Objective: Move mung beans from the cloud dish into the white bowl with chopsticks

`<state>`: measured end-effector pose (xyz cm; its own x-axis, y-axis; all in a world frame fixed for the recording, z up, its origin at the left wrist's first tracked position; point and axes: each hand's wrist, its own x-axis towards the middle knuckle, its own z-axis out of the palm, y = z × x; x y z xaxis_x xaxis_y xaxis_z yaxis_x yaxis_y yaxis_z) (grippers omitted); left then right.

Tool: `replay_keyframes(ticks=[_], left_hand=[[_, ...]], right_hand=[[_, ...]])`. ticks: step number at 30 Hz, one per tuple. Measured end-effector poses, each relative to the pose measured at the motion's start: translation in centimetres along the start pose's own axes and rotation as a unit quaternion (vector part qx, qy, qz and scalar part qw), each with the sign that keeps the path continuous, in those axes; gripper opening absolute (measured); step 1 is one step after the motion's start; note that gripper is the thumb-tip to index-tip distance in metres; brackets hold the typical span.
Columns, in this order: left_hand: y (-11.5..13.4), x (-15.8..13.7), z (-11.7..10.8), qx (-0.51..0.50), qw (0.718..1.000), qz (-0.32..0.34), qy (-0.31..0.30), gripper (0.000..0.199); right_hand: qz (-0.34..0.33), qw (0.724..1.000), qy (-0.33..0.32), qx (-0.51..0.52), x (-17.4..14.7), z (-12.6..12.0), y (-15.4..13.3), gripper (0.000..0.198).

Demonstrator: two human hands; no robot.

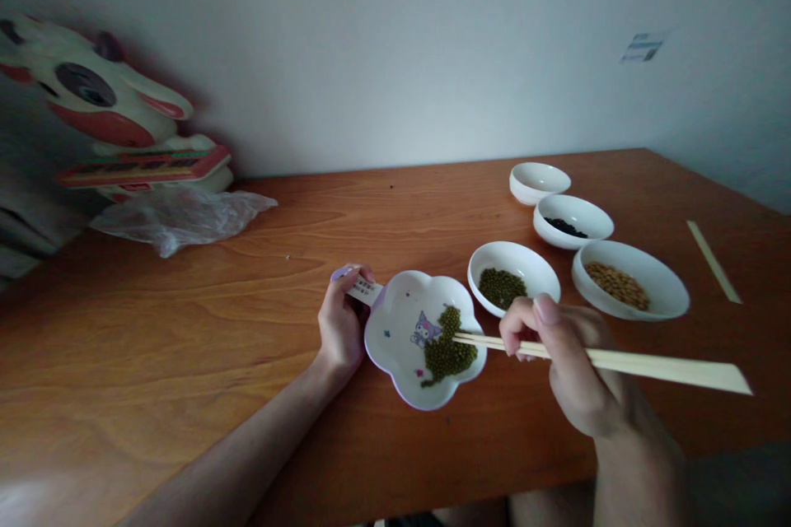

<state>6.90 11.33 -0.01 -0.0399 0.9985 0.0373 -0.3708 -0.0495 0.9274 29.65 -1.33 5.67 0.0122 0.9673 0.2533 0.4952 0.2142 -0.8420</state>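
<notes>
My left hand (344,325) is closed around the short handle of a white flower-shaped bowl (395,346) with a purple rim and a cartoon figure printed inside. Green mung beans (450,354) lie heaped in its right half. My right hand (578,358) grips a pair of pale wooden chopsticks (661,368), their tips among these beans. Just behind that hand stands a round white bowl (537,268) holding more mung beans (502,286); the fingers partly cover its near rim.
Further white bowls hold yellow-brown beans (618,286) and black beans (565,227); a small white bowl (540,179) stands behind. A pale flat strip (713,262) lies at the right. A cow-shaped toy keyboard (148,169) and a clear plastic bag (185,216) are at the back left, by the wall.
</notes>
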Motion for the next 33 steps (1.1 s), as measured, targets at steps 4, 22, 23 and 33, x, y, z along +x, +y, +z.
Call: replay_keyframes(ticks=[4,22,23,33], left_hand=[[0.08,-0.03,0.09,0.016,1.0,0.01,0.002,0.023],[-0.03,0.02,-0.04,-0.021,1.0,-0.002,-0.004,0.021],[-0.02,0.02,-0.04,-0.017,1.0,0.0,-0.004,0.021],[-0.05,0.04,-0.04,0.016,1.0,0.023,0.005,0.021]], right_hand=[[0.003,1.0,-0.006,-0.004,0.04,0.09,0.07,0.058],[-0.008,1.0,-0.008,-0.002,0.23,0.26,0.0,0.057],[-0.009,1.0,-0.005,-0.003,0.25,0.28,-0.01,0.057],[-0.054,0.997,0.041,-0.029,0.15,0.35,0.38,0.058]])
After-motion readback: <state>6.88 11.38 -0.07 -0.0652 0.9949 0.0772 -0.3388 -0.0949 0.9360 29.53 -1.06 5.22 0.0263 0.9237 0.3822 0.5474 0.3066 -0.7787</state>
